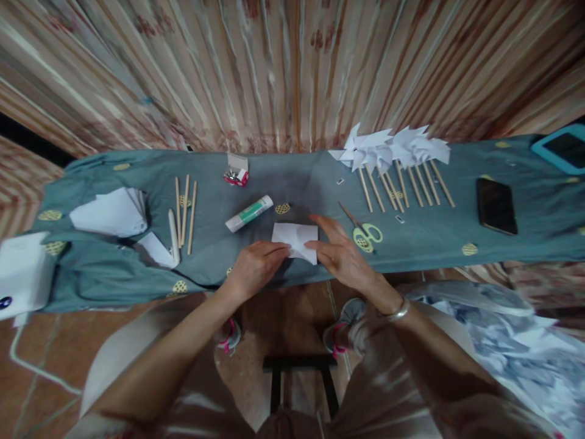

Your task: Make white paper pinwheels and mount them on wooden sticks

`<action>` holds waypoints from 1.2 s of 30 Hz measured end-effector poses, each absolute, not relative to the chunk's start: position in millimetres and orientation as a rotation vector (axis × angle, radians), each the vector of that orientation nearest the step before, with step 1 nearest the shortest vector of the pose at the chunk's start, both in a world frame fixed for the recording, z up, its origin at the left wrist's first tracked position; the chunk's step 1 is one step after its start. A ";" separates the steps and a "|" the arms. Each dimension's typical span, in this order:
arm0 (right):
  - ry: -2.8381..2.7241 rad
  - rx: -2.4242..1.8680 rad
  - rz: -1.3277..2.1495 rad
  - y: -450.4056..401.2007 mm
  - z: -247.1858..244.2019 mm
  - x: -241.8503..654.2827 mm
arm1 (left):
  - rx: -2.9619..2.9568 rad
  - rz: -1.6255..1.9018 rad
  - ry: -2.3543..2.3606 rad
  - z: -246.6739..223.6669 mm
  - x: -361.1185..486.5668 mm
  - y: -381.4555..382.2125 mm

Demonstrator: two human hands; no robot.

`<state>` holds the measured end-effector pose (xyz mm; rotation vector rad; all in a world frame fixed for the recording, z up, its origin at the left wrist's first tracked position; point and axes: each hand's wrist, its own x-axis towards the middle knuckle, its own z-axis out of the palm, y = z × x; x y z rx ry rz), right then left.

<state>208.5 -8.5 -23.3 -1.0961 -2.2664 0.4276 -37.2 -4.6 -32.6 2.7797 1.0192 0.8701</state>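
Note:
A small white piece of paper (299,233), creased and partly folded, is held just above the table's front edge. My left hand (256,266) pinches its lower left side between thumb and fingers. At the paper's right edge, my right hand (342,253) grips with the fingertips, while its forefinger stretches out past the upper corner. A glue stick (249,213) with a green label lies beyond my left hand. Close by my right hand are scissors (365,236) with light green handles, their blades pointing away from me.
Several paper pinwheels (397,149) on wooden sticks lie at the back right, near a black phone (496,206). To the left are stacked paper (112,212), loose sticks (184,210) and a small red box (236,171) of pins. A plastic bag (516,341) sits below right.

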 end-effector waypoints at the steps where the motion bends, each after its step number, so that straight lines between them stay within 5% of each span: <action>1: -2.270 -1.097 0.437 -7.4 -21.9 209.7 | 2.741 0.883 1.022 -32.7 -37.5 -6.3; 10: -2.046 -1.169 0.913 0.7 -27.2 204.9 | 2.408 0.854 1.128 -29.0 -42.7 -15.7; 23: -1.963 -1.263 1.068 18.2 -28.3 202.9 | 2.198 0.759 1.309 -28.1 -43.2 -16.9; 36: -2.169 -1.333 0.685 18.9 -18.0 184.4 | 2.137 0.717 1.317 -28.5 -45.2 -17.4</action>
